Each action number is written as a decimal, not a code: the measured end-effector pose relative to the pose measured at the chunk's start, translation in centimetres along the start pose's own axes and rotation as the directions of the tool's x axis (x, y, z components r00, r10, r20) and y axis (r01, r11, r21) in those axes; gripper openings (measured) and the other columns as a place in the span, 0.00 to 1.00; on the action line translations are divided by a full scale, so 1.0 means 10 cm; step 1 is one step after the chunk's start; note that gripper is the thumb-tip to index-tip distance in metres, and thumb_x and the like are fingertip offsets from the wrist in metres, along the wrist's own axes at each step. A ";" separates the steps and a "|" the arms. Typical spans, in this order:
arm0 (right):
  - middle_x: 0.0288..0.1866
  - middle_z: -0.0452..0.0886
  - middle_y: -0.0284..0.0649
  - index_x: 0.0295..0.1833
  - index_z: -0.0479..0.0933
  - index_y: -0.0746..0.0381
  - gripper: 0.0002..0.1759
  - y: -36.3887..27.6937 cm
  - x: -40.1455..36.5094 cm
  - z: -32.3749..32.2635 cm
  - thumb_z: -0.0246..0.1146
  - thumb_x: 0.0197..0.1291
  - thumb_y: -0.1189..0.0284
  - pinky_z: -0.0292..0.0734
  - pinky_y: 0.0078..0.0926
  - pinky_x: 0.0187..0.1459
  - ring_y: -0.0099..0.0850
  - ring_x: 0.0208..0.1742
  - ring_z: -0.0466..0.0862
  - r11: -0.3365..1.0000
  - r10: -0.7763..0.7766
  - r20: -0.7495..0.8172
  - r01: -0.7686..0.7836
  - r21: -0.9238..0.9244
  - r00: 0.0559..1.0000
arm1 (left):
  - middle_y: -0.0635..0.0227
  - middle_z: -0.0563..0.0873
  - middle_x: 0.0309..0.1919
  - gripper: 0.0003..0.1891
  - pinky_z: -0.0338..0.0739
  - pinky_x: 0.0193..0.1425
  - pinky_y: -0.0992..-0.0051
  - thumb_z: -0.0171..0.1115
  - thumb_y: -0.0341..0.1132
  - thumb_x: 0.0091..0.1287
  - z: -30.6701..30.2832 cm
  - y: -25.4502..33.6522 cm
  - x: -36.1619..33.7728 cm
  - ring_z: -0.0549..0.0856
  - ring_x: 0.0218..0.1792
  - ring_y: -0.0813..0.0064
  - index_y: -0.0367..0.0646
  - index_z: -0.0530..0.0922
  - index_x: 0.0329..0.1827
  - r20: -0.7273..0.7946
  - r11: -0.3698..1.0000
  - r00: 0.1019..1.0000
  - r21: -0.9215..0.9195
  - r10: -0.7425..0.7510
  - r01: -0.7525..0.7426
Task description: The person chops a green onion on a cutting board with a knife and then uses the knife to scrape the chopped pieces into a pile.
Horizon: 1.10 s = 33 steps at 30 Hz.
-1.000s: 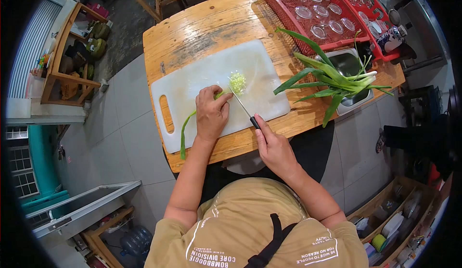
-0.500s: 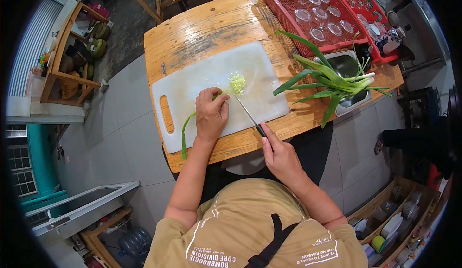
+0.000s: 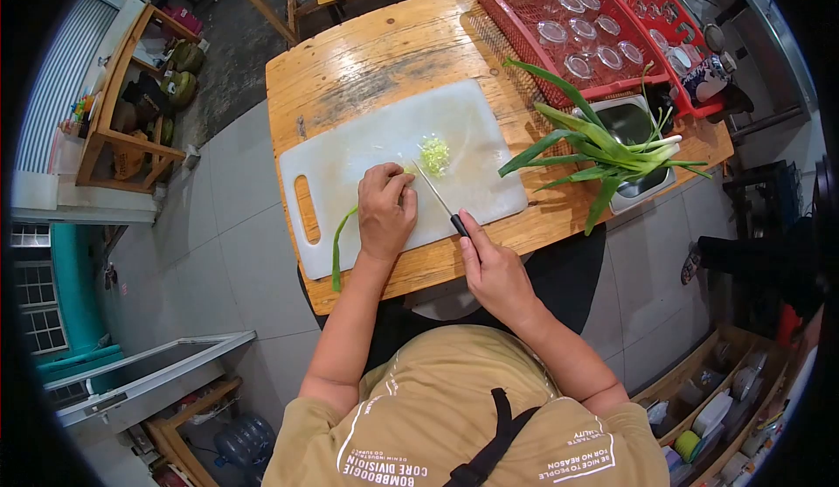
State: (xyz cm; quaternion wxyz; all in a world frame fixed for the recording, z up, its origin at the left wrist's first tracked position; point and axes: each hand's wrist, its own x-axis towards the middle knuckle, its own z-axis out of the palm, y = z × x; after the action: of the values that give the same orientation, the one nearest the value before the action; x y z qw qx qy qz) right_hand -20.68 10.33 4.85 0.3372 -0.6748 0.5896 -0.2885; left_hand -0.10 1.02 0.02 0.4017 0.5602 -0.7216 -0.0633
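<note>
My left hand [image 3: 387, 212] is closed on a green onion [image 3: 339, 246], whose green end trails out past the wrist over the near edge of the white cutting board [image 3: 350, 150]. In my right hand [image 3: 498, 268] is the black handle of a knife [image 3: 440, 197]. Its blade points away from me, with the tip close to my left fingertips. A small heap of chopped green onion [image 3: 434, 155] lies just beyond the blade. To the right, a bunch of green onions [image 3: 603, 148] rests across a metal container [image 3: 627, 194].
The wooden table [image 3: 350, 45] carries a red basket [image 3: 520, 28] of upturned glasses at the back right. Beside it stands a second red basket [image 3: 699, 102] with more items. At the right edge of view, another person's dark-clothed leg [image 3: 743, 260] shows.
My right hand and the knife have moved left and slightly away from me, bringing the blade nearer my left fingertips. My left hand has barely moved.
</note>
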 end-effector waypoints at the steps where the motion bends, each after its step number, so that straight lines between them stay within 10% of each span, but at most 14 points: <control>1: 0.31 0.87 0.58 0.85 0.75 0.59 0.27 0.00 0.01 0.00 0.61 0.86 0.66 0.82 0.57 0.37 0.60 0.32 0.89 1.000 0.000 0.004 0.000 0.005 1.000 | 0.60 0.88 0.51 0.08 0.80 0.65 0.56 0.72 0.23 0.63 0.00 0.00 0.00 0.87 0.57 0.56 0.38 0.91 0.45 0.006 1.000 1.000 0.004 -0.003 0.003; 17: 0.33 0.88 0.54 0.88 0.70 0.60 0.31 0.04 -0.09 0.13 0.61 0.86 0.66 0.86 0.54 0.37 0.54 0.33 0.90 0.971 -0.069 0.012 0.070 -0.231 0.998 | 0.60 0.88 0.51 0.10 0.80 0.65 0.56 0.74 0.24 0.61 0.01 -0.01 -0.01 0.87 0.58 0.56 0.39 0.92 0.46 0.033 0.998 0.999 0.066 0.019 -0.022; 33: 0.30 0.87 0.57 0.87 0.73 0.61 0.29 -0.01 -0.09 -0.03 0.61 0.87 0.66 0.83 0.58 0.37 0.59 0.31 0.89 0.998 -0.027 0.007 0.028 -0.063 1.000 | 0.59 0.89 0.52 0.09 0.81 0.66 0.56 0.72 0.23 0.63 -0.01 0.00 0.00 0.87 0.58 0.56 0.40 0.93 0.45 0.047 0.998 0.999 0.059 0.019 -0.022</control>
State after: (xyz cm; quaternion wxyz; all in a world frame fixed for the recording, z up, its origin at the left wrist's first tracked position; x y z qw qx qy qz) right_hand -20.97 11.19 5.15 0.3136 -0.6940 0.5881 -0.2722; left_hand -0.01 1.10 0.09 0.3687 0.5629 -0.7380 -0.0504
